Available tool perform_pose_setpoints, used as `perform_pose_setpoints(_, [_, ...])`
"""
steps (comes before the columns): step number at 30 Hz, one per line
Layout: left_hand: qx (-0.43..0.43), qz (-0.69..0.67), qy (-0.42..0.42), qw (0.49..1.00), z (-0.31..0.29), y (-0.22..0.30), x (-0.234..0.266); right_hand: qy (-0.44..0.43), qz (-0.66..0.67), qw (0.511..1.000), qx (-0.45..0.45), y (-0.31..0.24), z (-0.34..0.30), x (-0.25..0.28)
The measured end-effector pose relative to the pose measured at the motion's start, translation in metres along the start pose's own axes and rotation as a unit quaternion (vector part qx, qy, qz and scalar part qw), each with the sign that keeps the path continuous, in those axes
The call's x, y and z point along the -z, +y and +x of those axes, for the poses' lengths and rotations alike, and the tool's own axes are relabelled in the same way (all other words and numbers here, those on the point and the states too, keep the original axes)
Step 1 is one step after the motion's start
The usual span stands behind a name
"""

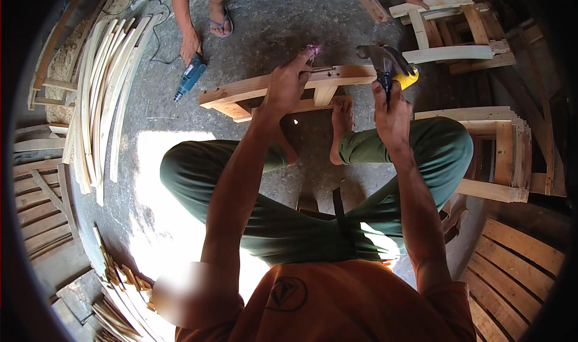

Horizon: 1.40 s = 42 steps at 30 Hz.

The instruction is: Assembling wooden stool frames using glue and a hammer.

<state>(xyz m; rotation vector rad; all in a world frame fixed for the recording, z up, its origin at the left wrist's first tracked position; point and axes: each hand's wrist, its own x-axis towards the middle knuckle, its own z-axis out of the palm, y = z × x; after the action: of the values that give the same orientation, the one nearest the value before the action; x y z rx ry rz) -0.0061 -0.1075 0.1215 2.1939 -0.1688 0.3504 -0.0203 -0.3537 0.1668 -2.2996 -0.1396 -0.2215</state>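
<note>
My left hand [286,87] reaches over a pale wooden frame [235,90] on the floor, its fingers closed. At its fingertips is a small pink-purple crumpled bundle [314,50]; what it is made of cannot be made out. Thin dark pieces, perhaps nails, lie on the frame's top rail beside the fingers. In my right hand [394,116] is a claw hammer [385,60], held upright by its dark handle, with the head above the frame's right end. A yellow object [407,79] shows just behind the hammer, partly hidden. My bare foot [342,116] is against the frame.
Another person's hand [191,46] holds a blue-green power drill [191,77] on the far left. A further hand [418,0] rests on stacked wooden frames [448,54]. More frames [503,152] stand right of my knee. Long wood strips [108,95] lie at left; slatted wood [512,276] is lower right.
</note>
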Motion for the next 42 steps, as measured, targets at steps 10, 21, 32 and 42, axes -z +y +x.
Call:
perform_pose_setpoints(10, [-0.001, -0.005, -0.038, 0.999, 0.005, -0.002, -0.005, -0.046, -0.016, 0.997, 0.055, 0.027, -0.007, -0.019])
perform_pose_setpoints(21, [-0.005, 0.025, -0.027, 0.999, 0.005, -0.011, -0.011, 0.138, 0.05, 0.978, 0.15, -0.074, 0.012, 0.042])
perform_pose_setpoints(32, [0.026, -0.011, 0.013, 1.0, -0.001, -0.005, -0.002, 0.016, -0.011, 0.998, 0.06, 0.005, 0.007, 0.006])
perform_pose_setpoints(42, [0.012, -0.022, -0.027, 0.999, -0.001, -0.009, 0.005, -0.027, 0.04, 0.997, -0.054, 0.013, 0.004, 0.005])
